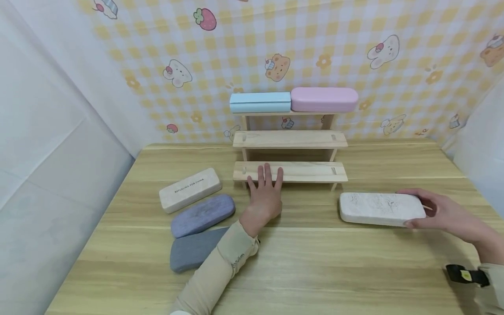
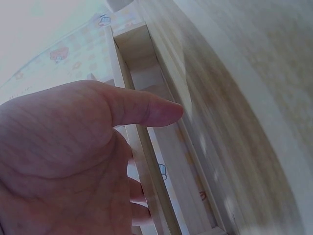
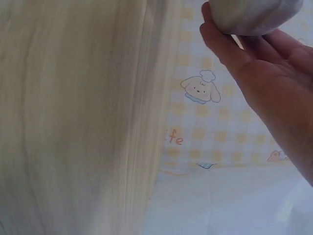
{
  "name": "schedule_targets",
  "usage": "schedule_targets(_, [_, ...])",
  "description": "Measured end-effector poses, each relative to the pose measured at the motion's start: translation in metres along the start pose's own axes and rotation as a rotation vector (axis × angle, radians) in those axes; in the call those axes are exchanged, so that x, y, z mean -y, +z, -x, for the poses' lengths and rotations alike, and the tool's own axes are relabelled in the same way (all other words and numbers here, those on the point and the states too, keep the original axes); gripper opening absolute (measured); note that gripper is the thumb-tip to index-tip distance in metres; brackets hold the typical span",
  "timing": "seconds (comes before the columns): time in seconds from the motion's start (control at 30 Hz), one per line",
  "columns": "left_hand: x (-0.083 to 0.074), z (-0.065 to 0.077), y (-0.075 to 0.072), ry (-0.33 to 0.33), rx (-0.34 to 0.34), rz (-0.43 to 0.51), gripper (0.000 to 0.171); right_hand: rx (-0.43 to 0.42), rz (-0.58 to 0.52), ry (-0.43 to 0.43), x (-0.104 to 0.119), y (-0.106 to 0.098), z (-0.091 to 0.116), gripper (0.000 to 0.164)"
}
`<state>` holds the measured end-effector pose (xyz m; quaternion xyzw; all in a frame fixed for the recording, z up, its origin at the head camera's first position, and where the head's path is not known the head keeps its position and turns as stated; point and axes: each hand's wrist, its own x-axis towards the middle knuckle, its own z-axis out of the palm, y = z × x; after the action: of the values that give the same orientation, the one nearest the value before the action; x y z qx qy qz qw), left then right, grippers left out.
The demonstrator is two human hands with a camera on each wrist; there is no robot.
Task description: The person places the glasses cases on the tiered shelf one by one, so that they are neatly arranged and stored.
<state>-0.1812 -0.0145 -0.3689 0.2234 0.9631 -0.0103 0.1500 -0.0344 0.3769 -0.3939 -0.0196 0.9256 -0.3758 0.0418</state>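
My right hand (image 1: 442,212) grips the right end of a white glasses case (image 1: 379,208) with a crackled dark pattern, thumb at the near side and fingers at the far side. The right wrist view shows the end of that case (image 3: 254,14) in the fingers; whether its underside touches the table cannot be told. My left hand (image 1: 266,197) rests its straight, spread fingers on the lowest board of a three-tier wooden shelf (image 1: 311,171). In the left wrist view, the thumb (image 2: 151,110) stretches across in front of the shelf board (image 2: 151,181).
On the top tier a light blue case (image 1: 260,103) and a pink case (image 1: 324,99) sit side by side. Left on the wooden table (image 1: 307,271) lie a cream case (image 1: 190,190) with lettering, a purple case (image 1: 202,214) and a grey-blue case (image 1: 194,249), partly behind the left sleeve.
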Motion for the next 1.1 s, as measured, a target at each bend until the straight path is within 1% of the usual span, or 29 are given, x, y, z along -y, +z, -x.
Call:
schedule_targets(0.13, [0.0,0.0,0.0,-0.002,-0.001,-0.004,0.083,-0.031,-0.04,-0.031,0.001,0.001,-0.001,0.073])
schedule_targets(0.33, [0.002,0.0,0.001,-0.006,-0.004,0.003,0.082,-0.036,-0.061,-0.043,0.004,0.002,-0.004,0.073])
schedule_targets(0.5, [0.002,0.0,0.001,-0.001,-0.003,0.001,0.082,-0.05,-0.031,-0.04,0.009,0.002,-0.002,0.073])
schedule_targets(0.63, [0.0,0.0,0.0,-0.002,-0.009,-0.009,0.081,-0.077,0.01,-0.065,0.015,0.002,-0.001,0.075])
schedule_targets(0.83, [-0.001,-0.001,0.0,-0.002,-0.009,-0.011,0.081,-0.086,-0.011,-0.11,0.019,0.003,-0.002,0.077])
schedule_targets(0.97, [-0.001,0.0,0.001,0.001,-0.007,-0.003,0.08,-0.08,-0.042,-0.106,0.021,0.003,0.0,0.078])
schedule_targets(1.1, [0.0,-0.001,0.001,-0.001,-0.011,-0.008,0.081,-0.083,-0.06,-0.083,0.023,0.002,0.0,0.079])
